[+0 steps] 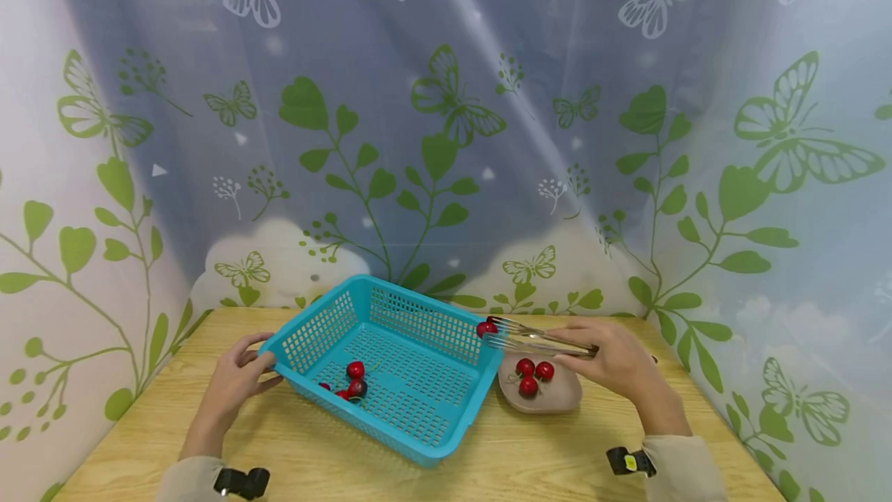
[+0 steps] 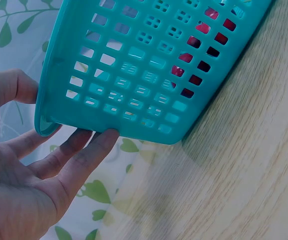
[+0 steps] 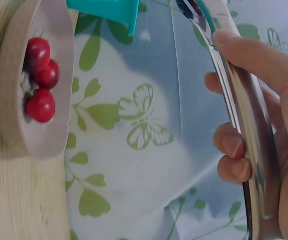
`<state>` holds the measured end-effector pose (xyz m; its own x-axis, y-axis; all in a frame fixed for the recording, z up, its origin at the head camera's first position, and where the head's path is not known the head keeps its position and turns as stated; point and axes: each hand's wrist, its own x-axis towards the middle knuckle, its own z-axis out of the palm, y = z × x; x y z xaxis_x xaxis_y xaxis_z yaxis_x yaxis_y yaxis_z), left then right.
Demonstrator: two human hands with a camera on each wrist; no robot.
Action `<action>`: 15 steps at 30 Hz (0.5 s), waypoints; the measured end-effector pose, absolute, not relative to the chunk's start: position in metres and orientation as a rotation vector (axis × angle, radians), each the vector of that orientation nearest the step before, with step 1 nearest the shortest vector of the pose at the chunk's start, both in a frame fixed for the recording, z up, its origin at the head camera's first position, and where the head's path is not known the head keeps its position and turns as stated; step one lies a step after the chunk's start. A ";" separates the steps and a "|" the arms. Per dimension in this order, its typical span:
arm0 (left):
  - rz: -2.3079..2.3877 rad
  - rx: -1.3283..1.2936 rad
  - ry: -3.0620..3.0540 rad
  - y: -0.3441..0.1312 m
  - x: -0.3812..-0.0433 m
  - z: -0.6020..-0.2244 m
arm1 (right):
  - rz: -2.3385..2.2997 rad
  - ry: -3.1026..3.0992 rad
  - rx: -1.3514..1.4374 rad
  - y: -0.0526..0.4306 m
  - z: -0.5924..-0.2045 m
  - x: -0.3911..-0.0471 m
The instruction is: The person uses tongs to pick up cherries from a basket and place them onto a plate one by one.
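My right hand (image 1: pixel 609 359) grips a pair of metal tongs (image 1: pixel 540 339), whose tips pinch a red cherry (image 1: pixel 487 328) at the right rim of a blue plastic basket (image 1: pixel 411 297). My left hand (image 1: pixel 233 386) holds the basket's left corner, thumb and fingers about the rim, as the left wrist view shows from below. Several cherries (image 1: pixel 356 370) lie inside the basket at its near left side. Below the tongs sits a small pinkish-beige dish (image 1: pixel 557 404) with three red cherries (image 1: pixel 527 386). In the right wrist view the tongs' tips are cut off by the frame's top edge.
The basket and dish stand close together on a light wood-grain table (image 1: pixel 307 455). A curtain (image 1: pixel 432 200) printed with butterflies and leaves hangs behind the table and along both sides.
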<state>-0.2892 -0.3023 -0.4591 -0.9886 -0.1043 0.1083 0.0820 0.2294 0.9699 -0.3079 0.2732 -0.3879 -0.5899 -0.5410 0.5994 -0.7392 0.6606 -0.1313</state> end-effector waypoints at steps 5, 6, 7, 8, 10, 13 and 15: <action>-1.861 0.018 -2.337 -0.302 -0.289 -0.459 | 0.533 -2.384 0.978 0.285 -0.392 -0.306; -1.860 0.016 -2.337 -0.302 -0.289 -0.459 | 0.525 -2.390 0.967 0.287 -0.392 -0.306; -1.858 0.013 -2.339 -0.302 -0.290 -0.459 | 0.522 -2.396 0.953 0.289 -0.393 -0.305; -1.857 0.012 -2.339 -0.302 -0.290 -0.459 | 0.524 -2.405 0.939 0.290 -0.394 -0.305; -1.854 0.012 -2.341 -0.302 -0.289 -0.459 | 0.529 -2.424 0.904 0.293 -0.396 -0.304; -1.852 0.019 -2.343 -0.302 -0.289 -0.459 | 0.534 -2.454 0.859 0.297 -0.398 -0.302; -1.850 0.024 -2.345 -0.301 -0.289 -0.459 | 0.527 -2.468 0.846 0.299 -0.398 -0.302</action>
<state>-0.2886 -0.3015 -0.4586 -0.9879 -0.1080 0.1109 0.0827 0.2376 0.9678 -0.3015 0.2988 -0.3980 -0.6962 -0.4649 0.5470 -0.6477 0.7353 -0.1994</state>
